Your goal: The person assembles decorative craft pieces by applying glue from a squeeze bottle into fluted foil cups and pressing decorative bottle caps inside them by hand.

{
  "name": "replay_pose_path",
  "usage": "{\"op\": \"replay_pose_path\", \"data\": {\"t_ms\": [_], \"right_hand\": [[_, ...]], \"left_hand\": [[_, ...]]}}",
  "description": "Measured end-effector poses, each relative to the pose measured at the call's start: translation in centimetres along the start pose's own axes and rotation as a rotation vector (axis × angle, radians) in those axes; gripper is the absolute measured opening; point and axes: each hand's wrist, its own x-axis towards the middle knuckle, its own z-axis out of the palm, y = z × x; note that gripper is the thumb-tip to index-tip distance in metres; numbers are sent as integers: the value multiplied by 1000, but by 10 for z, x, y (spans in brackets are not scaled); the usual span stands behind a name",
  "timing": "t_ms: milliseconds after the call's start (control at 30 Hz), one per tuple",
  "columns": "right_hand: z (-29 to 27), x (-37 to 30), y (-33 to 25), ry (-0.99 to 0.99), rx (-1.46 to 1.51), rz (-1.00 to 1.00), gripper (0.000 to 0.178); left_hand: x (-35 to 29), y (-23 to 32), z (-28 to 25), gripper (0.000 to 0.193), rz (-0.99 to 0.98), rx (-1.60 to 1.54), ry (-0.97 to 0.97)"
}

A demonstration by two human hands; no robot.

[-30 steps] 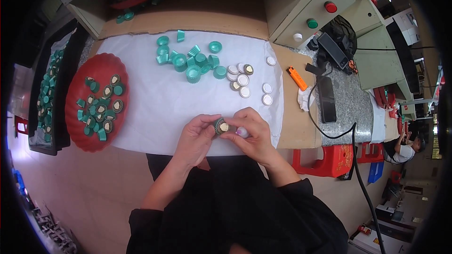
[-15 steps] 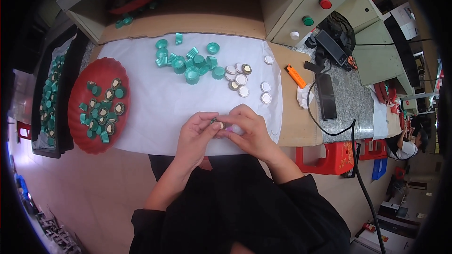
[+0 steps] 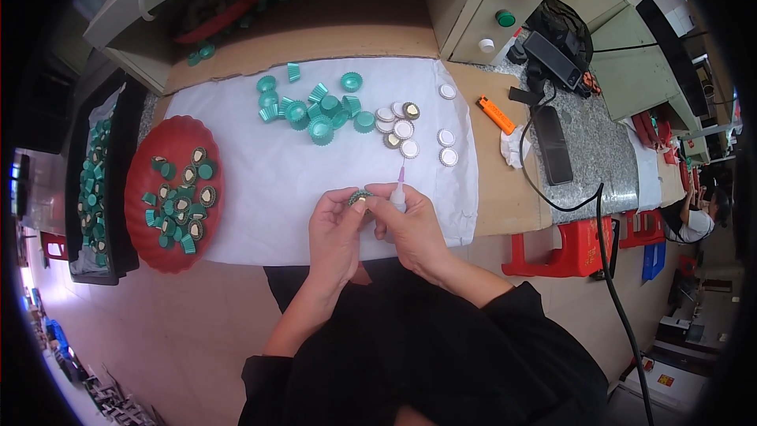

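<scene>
Over the near edge of the white sheet (image 3: 251, 189), my left hand (image 3: 334, 230) pinches a green crimped bottle cap (image 3: 362, 195) with a pale piece inside. The right thumb presses against that cap too. My right hand (image 3: 418, 235) also holds a small white squeeze bottle (image 3: 398, 199), its thin purple nozzle pointing up and away. Just beyond the hands lie several white-faced bottle caps (image 3: 403, 129), two of them dark with a pale piece. Farther left on the sheet are loose green crimped caps (image 3: 321, 129), some upturned, some on their sides.
Left of the sheet, a red scalloped tray (image 3: 139, 225) holds several filled caps; beyond it stands a black crate (image 3: 118, 264) of green caps. To the right are an orange-handled tool (image 3: 496, 113), crumpled tissue, a phone (image 3: 554, 146) and a cable. A grey machine housing (image 3: 465, 0) borders the back.
My right hand has turned, bringing the bottle upright with its nozzle up. Both thumbs now meet at the cap. The whole view has shifted slightly.
</scene>
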Motion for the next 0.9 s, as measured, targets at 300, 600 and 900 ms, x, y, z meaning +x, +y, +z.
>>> {"op": "replay_pose_path", "data": {"t_ms": [300, 600, 900], "right_hand": [[4, -1, -6, -44, -17, 57, 20], [0, 3, -5, -56, -78, 9, 25], [-4, 2, -11, -38, -70, 61, 25]], "left_hand": [[1, -5, -7, 10, 81, -20, -10], [0, 1, 8, 19, 82, -33, 87], [0, 7, 10, 20, 73, 70, -27]]}}
